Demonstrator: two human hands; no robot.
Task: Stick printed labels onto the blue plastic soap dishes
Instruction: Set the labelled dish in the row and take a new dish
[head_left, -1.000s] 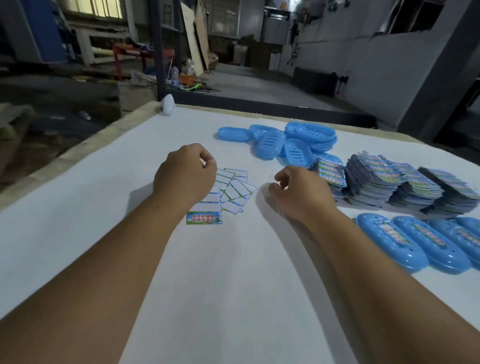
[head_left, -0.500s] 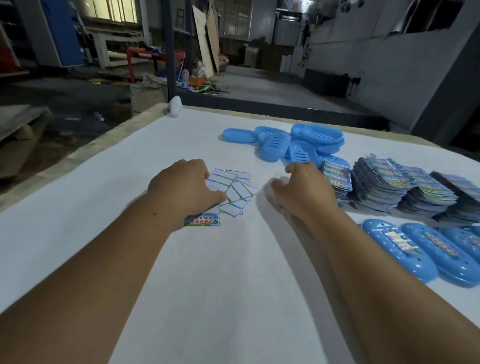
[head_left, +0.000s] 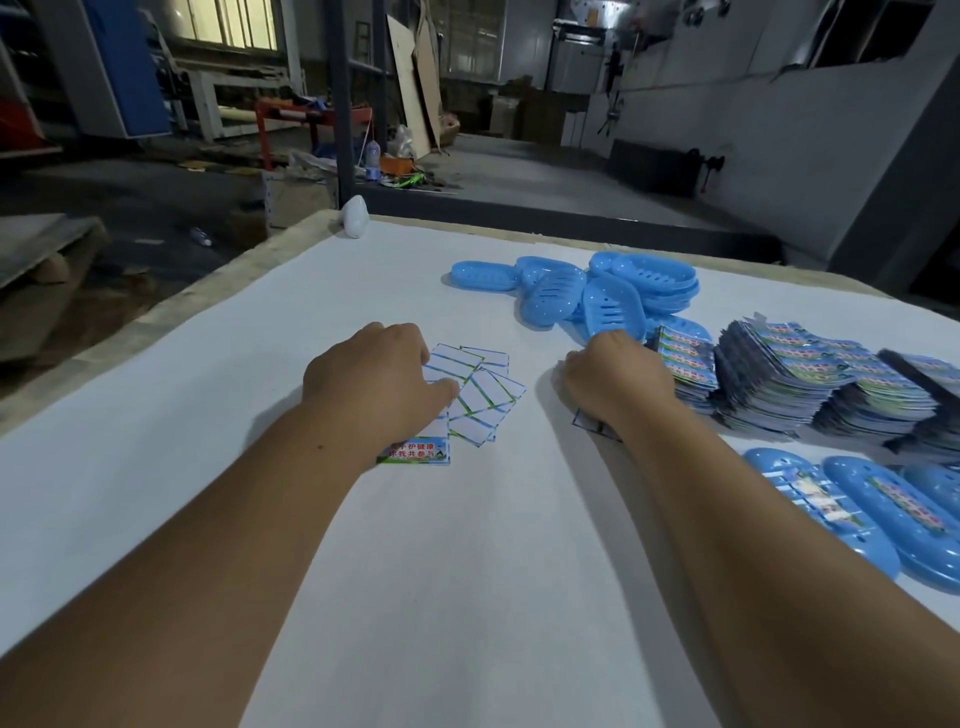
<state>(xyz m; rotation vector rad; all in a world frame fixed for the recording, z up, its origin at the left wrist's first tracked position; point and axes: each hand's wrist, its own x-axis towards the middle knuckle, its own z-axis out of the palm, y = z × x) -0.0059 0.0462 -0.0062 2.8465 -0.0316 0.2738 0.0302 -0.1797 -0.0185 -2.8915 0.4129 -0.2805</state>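
Observation:
A heap of bare blue soap dishes (head_left: 613, 306) lies at the back of the white table (head_left: 467, 597). Stacks of printed labels (head_left: 779, 374) stand to its right. In front of the stacks, labelled blue dishes (head_left: 821, 501) lie in a row at the right edge. My left hand (head_left: 374, 374) rests on a scatter of white backing papers (head_left: 488, 397), thumb pressed on them. One printed label (head_left: 415, 452) lies beside its wrist. My right hand (head_left: 618, 379) sits knuckles-up just in front of the nearest bare dish; its fingers are hidden.
A small white object (head_left: 355, 223) sits at the table's far left corner. Beyond the table's far edge is a dim workshop floor with a steel post (head_left: 343, 104), boards and clutter. A small clear scrap (head_left: 595, 426) lies under my right wrist.
My left hand has dropped flatter onto the backing papers. My right hand has moved forward from the table's middle toward the heap of bare dishes.

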